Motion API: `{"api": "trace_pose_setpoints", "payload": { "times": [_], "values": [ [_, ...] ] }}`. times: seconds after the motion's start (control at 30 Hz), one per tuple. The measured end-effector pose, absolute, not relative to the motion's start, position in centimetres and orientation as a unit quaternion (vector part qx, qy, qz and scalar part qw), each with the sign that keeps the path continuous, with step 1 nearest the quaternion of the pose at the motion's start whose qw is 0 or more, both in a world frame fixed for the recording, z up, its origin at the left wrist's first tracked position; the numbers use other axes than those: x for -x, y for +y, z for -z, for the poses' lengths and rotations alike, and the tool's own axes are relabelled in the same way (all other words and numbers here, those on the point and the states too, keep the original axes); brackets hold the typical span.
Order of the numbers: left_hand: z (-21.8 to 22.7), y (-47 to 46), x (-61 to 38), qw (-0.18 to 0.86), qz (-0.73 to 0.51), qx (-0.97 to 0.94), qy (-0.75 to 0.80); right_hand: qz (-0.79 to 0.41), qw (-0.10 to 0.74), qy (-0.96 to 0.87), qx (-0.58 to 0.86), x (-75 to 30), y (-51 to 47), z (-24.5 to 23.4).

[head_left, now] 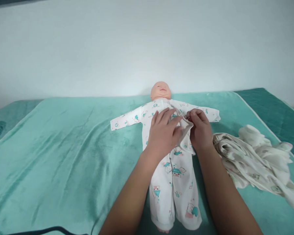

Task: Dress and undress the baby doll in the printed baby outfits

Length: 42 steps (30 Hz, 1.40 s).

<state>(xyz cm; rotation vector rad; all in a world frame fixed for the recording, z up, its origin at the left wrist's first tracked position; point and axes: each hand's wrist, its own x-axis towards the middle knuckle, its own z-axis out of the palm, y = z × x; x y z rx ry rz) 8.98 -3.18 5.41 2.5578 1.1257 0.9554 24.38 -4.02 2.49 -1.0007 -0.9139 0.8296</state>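
Observation:
A baby doll (161, 90) lies on its back, head away from me, arms stretched out sideways. It wears a white printed baby jacket (147, 112) and matching white trousers (175, 178). My left hand (163, 130) rests on the jacket's chest with its fingers stretched out and apart. At the right side of the chest, my right hand (199, 129) is closed in a pinch on the jacket's front flap, which is lifted off the body. The exact spot under the right fingertips is hidden, and my left hand covers much of the jacket's middle.
A crumpled heap of pale printed baby clothes (254, 160) lies to the right of my right forearm. A light green blanket (63, 156) with some folds covers the surface. Behind the doll's head stands a white wall (137, 45). A dark cord (49, 230) runs along the lower left.

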Motion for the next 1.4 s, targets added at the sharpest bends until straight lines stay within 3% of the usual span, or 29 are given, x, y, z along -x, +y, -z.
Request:
{"api": "trace_pose_setpoints", "payload": {
  "times": [0.2, 0.43, 0.5, 0.6, 0.67, 0.8, 0.9, 1.03, 1.4],
  "values": [
    [-4.9, -1.9, -8.2, 0.110, -0.393, -0.766, 0.497, -0.300, 0.590, -0.508, 0.552, -23.4, -4.3, -2.0],
    [-5.8, -0.9, -5.6, 0.162, -0.408, -0.729, 0.526, -0.375, 0.665, -0.343, 0.547, -24.8, -3.7, -1.7],
    [-6.0, 0.0, -3.5, 0.177, -0.399, -0.674, 0.596, -0.309, 0.692, -0.284, 0.588, -26.3, -3.4, -1.3],
    [-5.6, 1.3, -0.4, 0.112, -0.378, -0.583, 0.710, -0.161, 0.710, -0.246, 0.641, -28.2, -3.1, -0.4],
    [-4.6, 2.0, 0.5, 0.073, -0.387, -0.581, 0.712, -0.113, 0.671, -0.296, 0.671, -28.5, -3.0, 0.2],
    [-2.4, 2.8, -0.9, 0.090, -0.392, -0.699, 0.591, -0.051, 0.540, -0.491, 0.682, -27.5, -2.4, 1.0],
    [-1.5, 3.3, -2.4, 0.094, -0.384, -0.731, 0.557, 0.021, 0.501, -0.573, 0.648, -27.0, -1.7, 1.4],
    [-1.4, 4.3, -2.8, 0.092, -0.354, -0.719, 0.591, 0.046, 0.463, -0.577, 0.671, -26.8, -0.5, 1.2],
    [-1.8, 5.9, -1.7, 0.081, -0.323, -0.684, 0.649, 0.021, 0.214, -0.516, 0.829, -28.1, 6.1, -2.1]
  ]
}}
